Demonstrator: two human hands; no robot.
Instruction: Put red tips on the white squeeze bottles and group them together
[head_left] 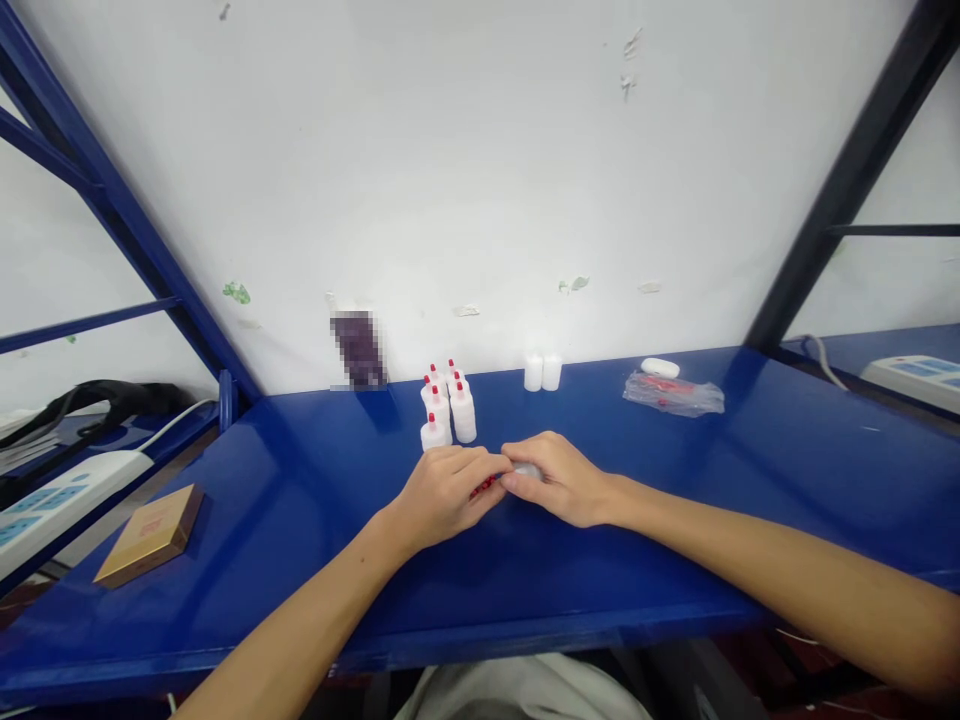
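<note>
Small white squeeze bottle (527, 470) with red cap (484, 487) lies mid-shelf between both hands: right hand (561, 482) grips the body, left hand (448, 493) pinches the cap. Looks light, soft-walled, slippery; best held by the body. Behind: about six capped bottles (448, 408), two uncapped bottles (542, 372), one plastic bag (673, 393), one brown box (152, 533).

This is looking like a small workshop or packing station — a blue metal shelf (675, 520) is serving as the bench, framed by steel uprights (847, 190) against a bare scuffed wall (480, 150). Small white bottles with red caps (448, 405) are standing in a group, and power strips (60, 500) are lying on the neighbouring shelves.
</note>
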